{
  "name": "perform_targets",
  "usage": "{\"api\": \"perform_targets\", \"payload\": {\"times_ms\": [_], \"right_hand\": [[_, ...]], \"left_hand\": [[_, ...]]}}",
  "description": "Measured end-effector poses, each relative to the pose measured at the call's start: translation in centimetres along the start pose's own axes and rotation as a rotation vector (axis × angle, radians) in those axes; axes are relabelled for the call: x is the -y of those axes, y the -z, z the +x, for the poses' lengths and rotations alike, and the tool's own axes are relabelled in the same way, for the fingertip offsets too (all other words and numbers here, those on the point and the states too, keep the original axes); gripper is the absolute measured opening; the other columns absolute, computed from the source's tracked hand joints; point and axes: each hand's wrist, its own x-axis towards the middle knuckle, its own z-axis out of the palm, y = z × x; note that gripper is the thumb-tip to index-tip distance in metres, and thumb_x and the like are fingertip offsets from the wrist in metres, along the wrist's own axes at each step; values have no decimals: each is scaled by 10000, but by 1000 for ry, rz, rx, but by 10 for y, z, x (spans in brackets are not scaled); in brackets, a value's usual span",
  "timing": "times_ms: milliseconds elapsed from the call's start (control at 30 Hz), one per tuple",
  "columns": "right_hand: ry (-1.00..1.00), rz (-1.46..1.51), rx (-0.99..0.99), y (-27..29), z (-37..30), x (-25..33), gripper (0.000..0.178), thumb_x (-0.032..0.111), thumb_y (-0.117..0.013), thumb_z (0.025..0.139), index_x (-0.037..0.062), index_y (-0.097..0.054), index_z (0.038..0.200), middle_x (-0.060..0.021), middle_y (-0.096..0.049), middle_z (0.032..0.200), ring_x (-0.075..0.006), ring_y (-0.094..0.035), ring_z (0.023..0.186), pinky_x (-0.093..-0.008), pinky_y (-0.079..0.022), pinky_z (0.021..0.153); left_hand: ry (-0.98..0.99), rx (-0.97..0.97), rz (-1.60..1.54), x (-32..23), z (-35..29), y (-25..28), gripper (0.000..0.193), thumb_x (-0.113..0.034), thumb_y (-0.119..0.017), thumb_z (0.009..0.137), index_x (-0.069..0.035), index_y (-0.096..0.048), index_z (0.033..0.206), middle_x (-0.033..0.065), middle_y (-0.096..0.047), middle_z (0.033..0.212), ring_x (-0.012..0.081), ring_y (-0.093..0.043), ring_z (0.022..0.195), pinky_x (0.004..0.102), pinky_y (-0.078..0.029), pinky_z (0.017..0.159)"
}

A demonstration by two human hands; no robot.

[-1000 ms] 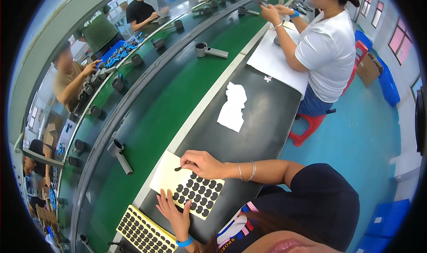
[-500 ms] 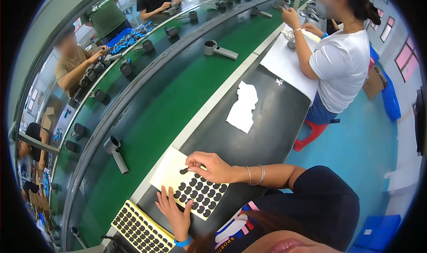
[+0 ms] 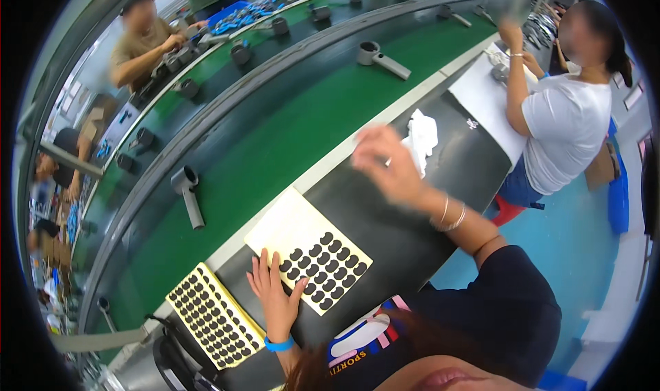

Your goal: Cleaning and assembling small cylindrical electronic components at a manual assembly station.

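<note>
A pale yellow sheet [image 3: 292,215] of black bean-shaped stickers [image 3: 331,266] lies on the dark table in front of me. Its upper part is bare backing. My left hand [image 3: 275,301] rests on the sheet's lower left edge, fingers stretched out and spread. Up and to the right, in the air over the table, is my right hand [image 3: 392,164], blurred by motion, with its fingers curled toward the thumb. Whatever is between those fingertips cannot be made out. Left of my left hand lies a pile of fuller sticker sheets [image 3: 218,319].
A crumpled white cloth [image 3: 423,138] lies beyond my right hand. Alongside runs a green conveyor belt [image 3: 275,150] carrying grey dryer-shaped housings [image 3: 185,181]. A co-worker in white [image 3: 570,126] sits at the right; others work across the belt. A black strap [image 3: 175,363] lies at lower left.
My right hand has lifted off the sheet and swung up and right. The sticker it was pinching is gone from the sheet. My left hand stays on the sheet; the view has shifted.
</note>
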Motion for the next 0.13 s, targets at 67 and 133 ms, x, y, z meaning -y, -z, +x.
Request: {"api": "perform_targets", "payload": {"times_ms": [67, 133], "right_hand": [[-1, -77, -127, 10, 25, -60, 185, -32, -599, 797, 40, -626, 965, -102, -601, 1037, -250, -554, 1047, -335, -472, 838], [-34, -162, -174, 3, 38, -101, 266, -3, -608, 808, 63, -616, 1066, -147, -586, 1100, -278, -605, 970, -352, -519, 788]], "left_hand": [[12, -9, -9, 0, -4, 4, 757, -329, -730, 780, -63, -388, 1401, 148, -273, 1512, 385, -197, 1402, 565, -83, 1125], [20, -7, -14, 3, -4, 3, 755, -320, -725, 783, -68, -384, 1408, 143, -262, 1521, 382, -196, 1407, 562, -88, 1127]]}}
